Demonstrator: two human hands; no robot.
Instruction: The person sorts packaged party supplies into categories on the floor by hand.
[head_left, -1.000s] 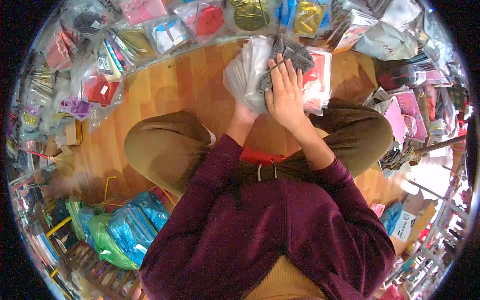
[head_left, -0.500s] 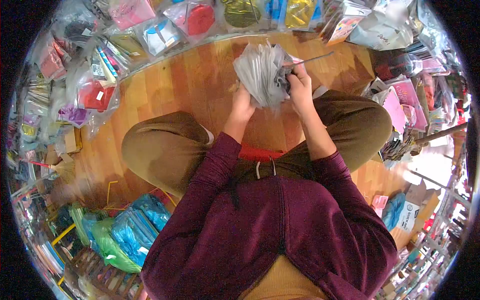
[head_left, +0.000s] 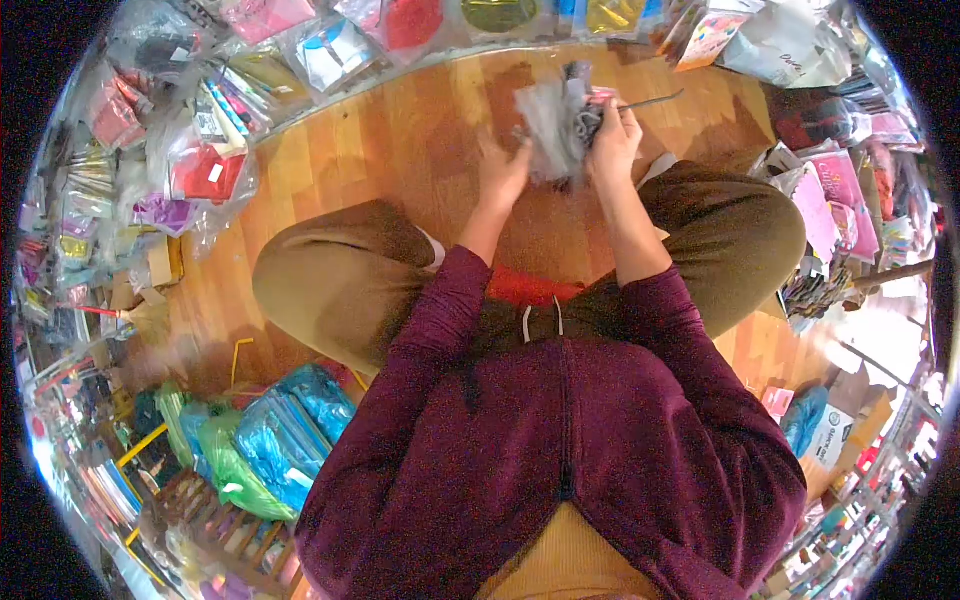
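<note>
In front of my crossed legs, my right hand [head_left: 613, 148] is closed on a dark grey, bunched item [head_left: 586, 124] whose kind I cannot make out. A thin dark rod [head_left: 655, 100] sticks out past its fingers to the right. Against the grey item's left side is a bundle of clear plastic sleeves [head_left: 545, 125], blurred by motion. Just left of the bundle is my left hand [head_left: 503, 175], its thumb and fingers apart and smeared. Whether its thumb touches the sleeves is hard to tell. A bit of pink [head_left: 602, 95] shows behind the grey item.
Plastic-wrapped goods [head_left: 330, 55] curve around the wooden floor [head_left: 350, 150]. Blue and green bags [head_left: 285, 435] lie at lower left near a wooden rack [head_left: 240, 535]. A cardboard box [head_left: 845, 425] stands at lower right, and stacked packets [head_left: 825, 200] line the right side.
My left hand has come off the plastic sleeves and its fingers have spread. The bundle has turned and now appears narrower, still with my right hand.
</note>
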